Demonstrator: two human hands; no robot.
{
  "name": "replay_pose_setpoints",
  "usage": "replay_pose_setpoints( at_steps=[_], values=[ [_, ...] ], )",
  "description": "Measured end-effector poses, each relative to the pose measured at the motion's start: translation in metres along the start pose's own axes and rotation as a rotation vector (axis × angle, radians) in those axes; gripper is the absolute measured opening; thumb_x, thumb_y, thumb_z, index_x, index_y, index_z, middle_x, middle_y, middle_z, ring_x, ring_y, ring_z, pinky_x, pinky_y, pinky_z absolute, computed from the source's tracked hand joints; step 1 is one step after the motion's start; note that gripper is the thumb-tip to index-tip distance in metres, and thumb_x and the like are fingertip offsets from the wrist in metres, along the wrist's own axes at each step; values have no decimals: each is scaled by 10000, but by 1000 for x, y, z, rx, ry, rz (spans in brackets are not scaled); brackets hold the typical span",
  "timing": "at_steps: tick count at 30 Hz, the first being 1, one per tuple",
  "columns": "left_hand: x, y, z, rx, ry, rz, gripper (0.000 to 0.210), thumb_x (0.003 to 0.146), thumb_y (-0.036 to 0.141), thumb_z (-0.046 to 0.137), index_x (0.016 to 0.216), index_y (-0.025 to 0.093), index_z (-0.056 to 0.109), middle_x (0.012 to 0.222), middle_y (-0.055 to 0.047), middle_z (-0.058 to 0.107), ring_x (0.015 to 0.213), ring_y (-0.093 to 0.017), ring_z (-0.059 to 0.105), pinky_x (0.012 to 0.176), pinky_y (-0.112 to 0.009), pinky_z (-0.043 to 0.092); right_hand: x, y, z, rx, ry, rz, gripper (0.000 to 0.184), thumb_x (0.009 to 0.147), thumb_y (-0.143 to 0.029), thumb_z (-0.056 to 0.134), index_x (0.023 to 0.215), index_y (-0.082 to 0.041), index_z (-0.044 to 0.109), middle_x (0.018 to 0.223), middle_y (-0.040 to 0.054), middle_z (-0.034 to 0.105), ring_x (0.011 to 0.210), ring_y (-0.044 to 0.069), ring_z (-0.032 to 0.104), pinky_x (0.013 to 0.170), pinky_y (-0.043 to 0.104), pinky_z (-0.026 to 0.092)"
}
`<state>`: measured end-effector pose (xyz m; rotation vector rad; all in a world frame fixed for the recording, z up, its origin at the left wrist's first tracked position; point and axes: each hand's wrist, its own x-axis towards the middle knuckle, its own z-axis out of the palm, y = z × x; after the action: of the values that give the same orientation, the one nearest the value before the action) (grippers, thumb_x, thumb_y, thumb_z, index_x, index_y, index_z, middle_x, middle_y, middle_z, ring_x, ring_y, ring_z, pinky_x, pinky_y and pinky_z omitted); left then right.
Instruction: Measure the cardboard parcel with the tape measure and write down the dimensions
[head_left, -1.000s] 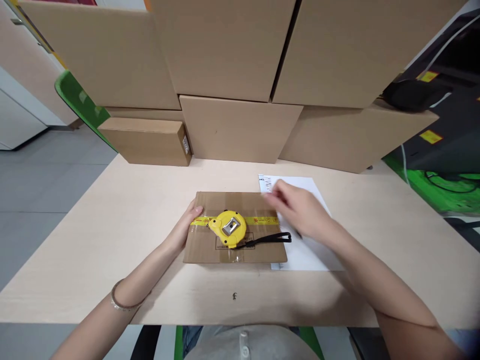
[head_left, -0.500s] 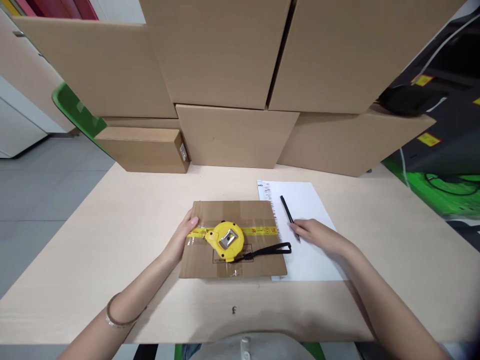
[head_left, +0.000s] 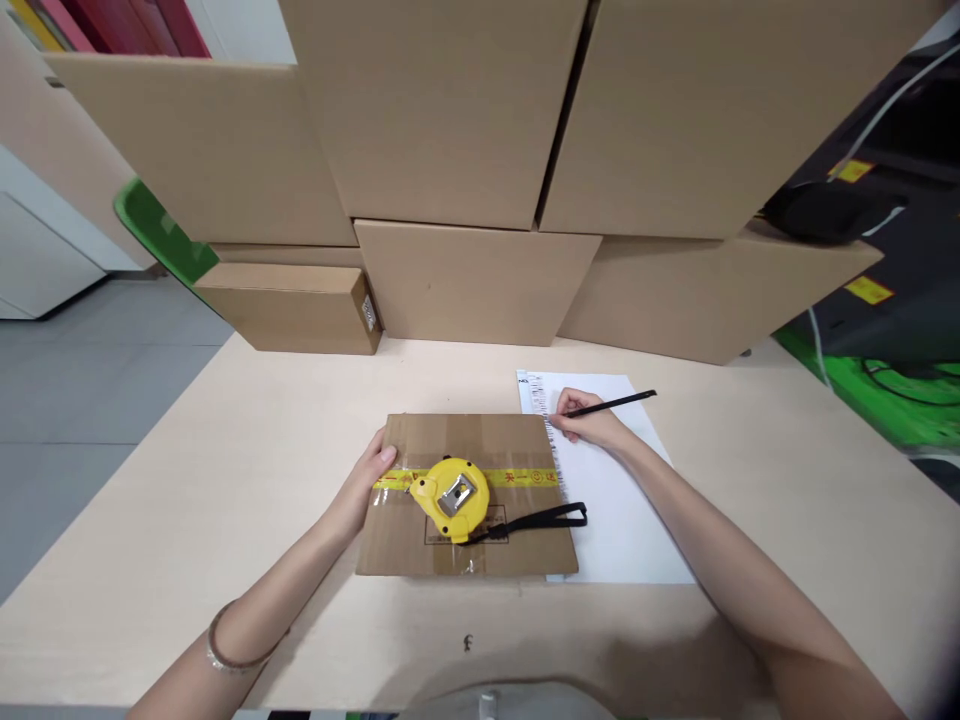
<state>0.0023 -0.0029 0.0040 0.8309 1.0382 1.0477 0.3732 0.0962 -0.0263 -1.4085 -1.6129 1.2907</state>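
Note:
My left hand [head_left: 366,482] grips the left edge of a flat cardboard box [head_left: 476,436], thumb on top and the other fingers mostly hidden by the box's side. On that box lies a yellow tape measure [head_left: 474,508] with a metal clip and a black wrist strap [head_left: 544,519] reaching past the right edge. A black pen [head_left: 626,399] is pinched in my right hand [head_left: 589,420], its rear end pointing right. This hand rests on the white notebook [head_left: 626,530], near the printed strip along its left side. The box covers part of the notebook.
Several large cardboard boxes [head_left: 472,285] form a wall at the back of the pale table [head_left: 262,520]. A smaller closed carton [head_left: 289,310] stands at the back left. Dark equipment [head_left: 900,330] with cables is beyond the table's right side.
My right hand has picked up the pen from the notebook and moved up and left to the page's printed strip. My left hand still grips the box. The view has shifted slightly.

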Motion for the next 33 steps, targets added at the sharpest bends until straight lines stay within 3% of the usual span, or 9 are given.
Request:
replay_pose_setpoints(
  at_steps=[8, 16, 22, 33],
  values=[
    [3, -2, -6, 80, -28, 67, 568, 922, 562, 691, 1385, 241, 621, 1416, -89, 690, 1319, -339, 628, 1130, -395, 458, 2, 2, 2, -19, -47, 42, 431, 639, -511, 839, 604, -232, 512, 436, -44, 538, 415, 103, 465, 472, 252, 348],
    [2, 0, -4, 107, -18, 88, 559, 913, 578, 701, 1351, 235, 648, 1413, -96, 686, 1357, -349, 596, 1146, -404, 448, 4, 3, 3, -46, -35, 52, 375, 621, -399, 807, 585, -241, 469, 449, -69, 484, 421, 93, 422, 450, 240, 294],
    [0, 2, -3, 102, -20, 61, 580, 929, 580, 682, 1393, 239, 612, 1407, -98, 688, 1358, -349, 597, 1173, -426, 430, 4, 9, 1, -41, -49, 39, 345, 690, -434, 775, 621, -237, 499, 453, -48, 533, 432, 99, 442, 483, 254, 333],
    [2, -1, -5, 99, -22, 77, 560, 925, 577, 683, 1364, 234, 627, 1441, -95, 666, 1333, -342, 608, 1136, -400, 446, 6, 11, 2, -42, -50, 50, 345, 676, -401, 790, 612, -239, 493, 455, -56, 519, 425, 101, 450, 474, 253, 329]
  ],
)
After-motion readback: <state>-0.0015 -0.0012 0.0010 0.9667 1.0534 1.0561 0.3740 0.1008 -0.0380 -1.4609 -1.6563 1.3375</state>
